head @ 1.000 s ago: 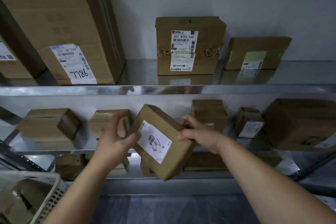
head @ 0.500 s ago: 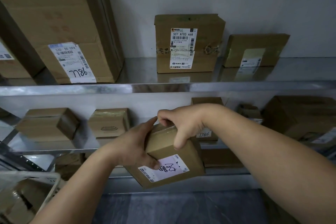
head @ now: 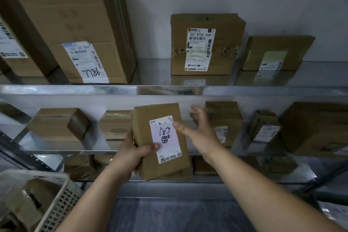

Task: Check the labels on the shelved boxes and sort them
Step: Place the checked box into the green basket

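A small brown cardboard box (head: 145,128) with a white handwritten label facing me stands on end in front of the middle shelf. My left hand (head: 131,153) grips its lower left side, thumb lying across the label's bottom edge. My right hand (head: 197,130) is beside the box on the right, fingers spread, with only the thumb tip touching the label's upper right corner. Other labelled boxes stand on the shelves: a large one marked 7786 (head: 75,30), one marked 507 N705 A68 (head: 205,43), and a flat one (head: 276,52).
The middle metal shelf (head: 56,150) carries several small boxes, such as two at left (head: 58,124) and a big one at right (head: 316,128). More boxes lie on the shelf below. A white plastic basket (head: 56,205) holding boxes sits at lower left.
The box was turned upright so its label faces me lengthwise. My right hand let go of its top and opened beside it. My left hand shifted to grip the lower left.
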